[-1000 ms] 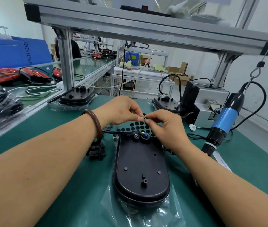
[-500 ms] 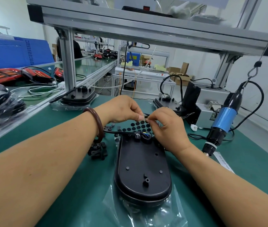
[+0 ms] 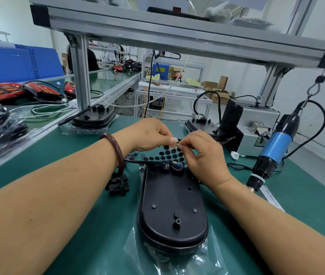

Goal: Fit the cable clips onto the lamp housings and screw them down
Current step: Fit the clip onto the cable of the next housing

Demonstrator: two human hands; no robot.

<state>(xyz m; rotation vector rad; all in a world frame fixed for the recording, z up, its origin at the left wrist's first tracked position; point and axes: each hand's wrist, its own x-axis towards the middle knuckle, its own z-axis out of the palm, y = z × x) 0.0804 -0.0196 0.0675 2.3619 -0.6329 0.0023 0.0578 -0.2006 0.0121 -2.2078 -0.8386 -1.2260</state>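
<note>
A black oval lamp housing (image 3: 172,207) lies back-up on a clear plastic bag in front of me, its coloured wires (image 3: 176,164) showing at the far end. Above that end my left hand (image 3: 147,135) and my right hand (image 3: 203,153) meet fingertip to fingertip, both pinching a small black cable clip (image 3: 176,141) on the black cable (image 3: 137,161). The clip is mostly hidden by the fingers. A heap of loose black clips (image 3: 118,184) sits left of the housing, under my left wrist.
A blue electric screwdriver (image 3: 274,153) hangs on a hook at the right, beside a grey screw feeder (image 3: 257,128). A sheet of black round pads (image 3: 169,153) lies under my hands. More housings (image 3: 93,119) stand at the back, bagged parts at far left.
Both hands have lifted slightly above the housing's far end, still pinching the clip together. The housing has not moved.
</note>
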